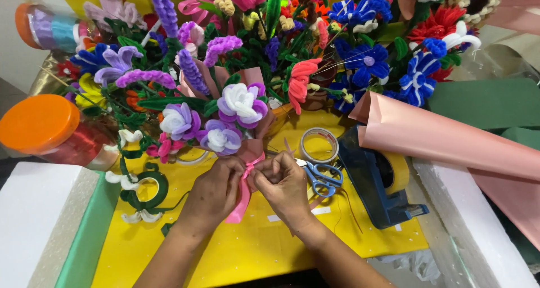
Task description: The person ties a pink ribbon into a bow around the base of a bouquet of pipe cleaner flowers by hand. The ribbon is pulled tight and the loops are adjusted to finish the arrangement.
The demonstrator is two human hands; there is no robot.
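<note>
The small bouquet (228,122) of purple-and-white pipe-cleaner flowers, wrapped in pink paper, is lying over the yellow table (247,248), just in front of the larger flower display (292,35). The left hand (216,189) and right hand (284,184) are both pinching the pink ribbon (246,187) at its stem, fingers closed on it. An orange-lidded jar (48,127) is holding red material. A blue tape dispenser (379,184) is holding a yellow tape roll.

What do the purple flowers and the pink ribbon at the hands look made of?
Purple flowers: likely fuzzy pipe cleaners, matte; petals show bent, furry loops. Pink ribbon: looks like satin or plastic ribbon, smooth with slight sheen, flat tail hanging between left hand and right hand.
</note>
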